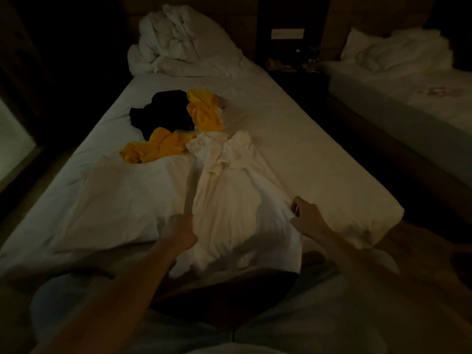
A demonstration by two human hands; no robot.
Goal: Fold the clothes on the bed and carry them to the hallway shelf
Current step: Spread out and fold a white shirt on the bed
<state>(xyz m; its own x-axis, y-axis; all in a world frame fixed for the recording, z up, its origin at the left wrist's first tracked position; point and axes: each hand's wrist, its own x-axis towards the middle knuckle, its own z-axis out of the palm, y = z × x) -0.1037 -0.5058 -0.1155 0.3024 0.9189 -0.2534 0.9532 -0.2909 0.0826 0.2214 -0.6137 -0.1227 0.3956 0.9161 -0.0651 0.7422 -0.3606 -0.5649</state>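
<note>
A white garment (pixel 229 190) lies spread lengthwise on the bed (pixel 306 154), its lower part hanging over the near edge. My left hand (pixel 182 232) grips its left lower edge. My right hand (pixel 305 217) pinches its right lower edge. Beyond it lie two yellow garments (pixel 153 148) (pixel 204 111) and a black garment (pixel 161 111), all crumpled in the middle of the bed.
A white pillow (pixel 122 200) lies left of the white garment. A bunched white duvet (pixel 184 44) sits at the head of the bed. A second bed (pixel 408 83) stands at right, with a dark nightstand (pixel 296 65) between them. The room is dim.
</note>
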